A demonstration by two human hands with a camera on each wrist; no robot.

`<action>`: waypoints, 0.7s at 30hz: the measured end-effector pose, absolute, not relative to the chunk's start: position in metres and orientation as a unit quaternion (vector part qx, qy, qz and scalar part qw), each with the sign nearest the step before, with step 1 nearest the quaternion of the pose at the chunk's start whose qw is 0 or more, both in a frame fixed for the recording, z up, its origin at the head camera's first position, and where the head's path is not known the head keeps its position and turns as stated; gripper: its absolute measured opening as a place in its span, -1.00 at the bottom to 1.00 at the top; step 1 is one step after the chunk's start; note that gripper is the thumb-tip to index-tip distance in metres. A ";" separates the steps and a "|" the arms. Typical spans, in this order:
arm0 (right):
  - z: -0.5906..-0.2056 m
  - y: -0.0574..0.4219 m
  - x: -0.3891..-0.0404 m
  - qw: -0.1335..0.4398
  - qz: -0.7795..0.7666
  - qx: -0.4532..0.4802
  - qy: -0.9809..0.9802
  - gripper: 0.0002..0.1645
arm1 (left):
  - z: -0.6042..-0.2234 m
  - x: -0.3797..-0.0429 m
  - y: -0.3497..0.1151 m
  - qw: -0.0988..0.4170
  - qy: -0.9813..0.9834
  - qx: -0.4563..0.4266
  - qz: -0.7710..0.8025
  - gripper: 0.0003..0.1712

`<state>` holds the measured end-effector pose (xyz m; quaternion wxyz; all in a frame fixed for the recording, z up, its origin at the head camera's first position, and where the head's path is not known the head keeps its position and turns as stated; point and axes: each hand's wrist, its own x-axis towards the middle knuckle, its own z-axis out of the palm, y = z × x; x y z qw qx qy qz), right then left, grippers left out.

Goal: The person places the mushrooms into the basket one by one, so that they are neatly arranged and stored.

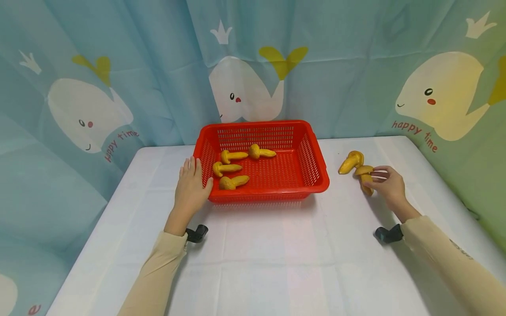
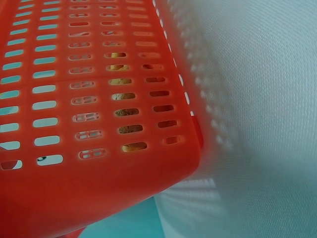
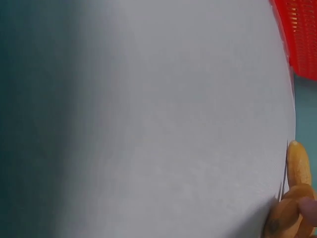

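My left hand [image 1: 190, 188] rests on the left rim of a red plastic basket [image 1: 272, 191], fingers straight and thumb just over the edge. Inside, toward the left, lie several yellow mushrooms [image 1: 233, 181]; their colour shows through the slots of the basket wall [image 2: 59, 183] in the left wrist view. Right of the basket, my right hand [image 1: 389, 186] pinches one mushroom [image 1: 366, 180] between thumb and fingers, its cap up and stem slanting down. Another mushroom [image 1: 349, 163] lies on the table just behind it, overlapping it in the head view. The right wrist view shows this pair partly, at its lower right corner.
The table [image 1: 272, 263] has a white cloth. Behind it and along both sides hangs a blue-green curtain [image 1: 166, 87] printed with whales. A dark camera mount [image 1: 197, 233] sits at the left wrist, another camera mount [image 1: 389, 234] at the right.
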<state>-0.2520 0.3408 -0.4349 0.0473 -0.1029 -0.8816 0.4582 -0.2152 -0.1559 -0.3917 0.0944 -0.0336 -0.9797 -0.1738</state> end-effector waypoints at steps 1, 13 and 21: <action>-0.434 0.341 -0.253 0.041 0.453 -0.098 -0.885 -0.31 | -0.392 -0.215 -0.156 0.095 -0.980 -0.033 -0.174 -0.19; -0.432 0.357 -0.256 0.005 0.415 -0.076 -0.907 -0.23 | -0.392 -0.215 -0.157 0.097 -0.979 -0.035 -0.176 -0.19; -0.432 0.360 -0.254 -0.026 0.386 -0.088 -0.918 -0.24 | -0.392 -0.215 -0.156 0.099 -0.978 -0.036 -0.178 -0.20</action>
